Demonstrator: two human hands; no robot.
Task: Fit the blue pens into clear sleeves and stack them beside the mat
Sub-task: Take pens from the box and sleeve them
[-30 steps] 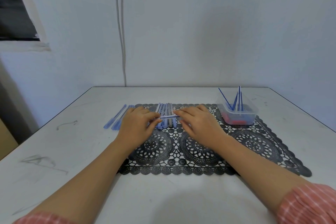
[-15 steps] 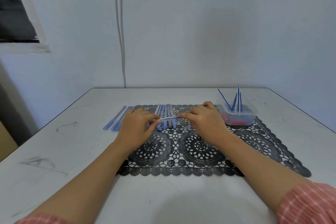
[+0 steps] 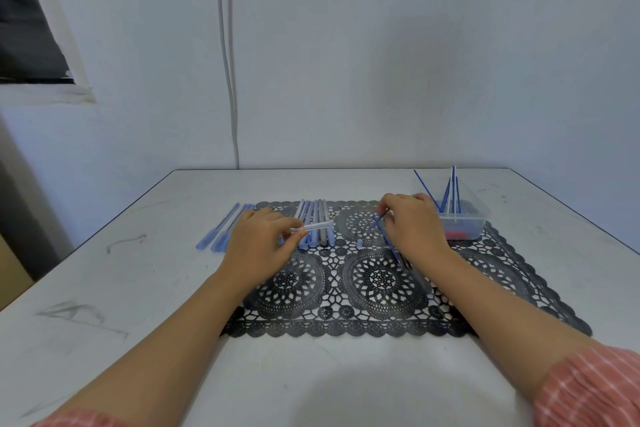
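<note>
My left hand (image 3: pixel 258 241) pinches one end of a clear sleeve (image 3: pixel 316 227), which lies crosswise above a row of several clear and bluish sleeves (image 3: pixel 316 224) on the black lace mat (image 3: pixel 374 288). My right hand (image 3: pixel 412 225) pinches a thin blue pen (image 3: pixel 387 239) at its top end; the pen slants down toward me under that hand. Several finished sleeved pens (image 3: pixel 227 227) lie on the table left of the mat.
A clear plastic tub (image 3: pixel 462 224) at the mat's back right holds several upright blue pens and something red at its bottom. A small bluish cap (image 3: pixel 359 243) lies on the mat between my hands. The white table ends at a wall behind.
My right hand let go of the sleeve's right end, moved right toward the tub and now holds a thin blue pen. The left hand still holds the sleeve.
</note>
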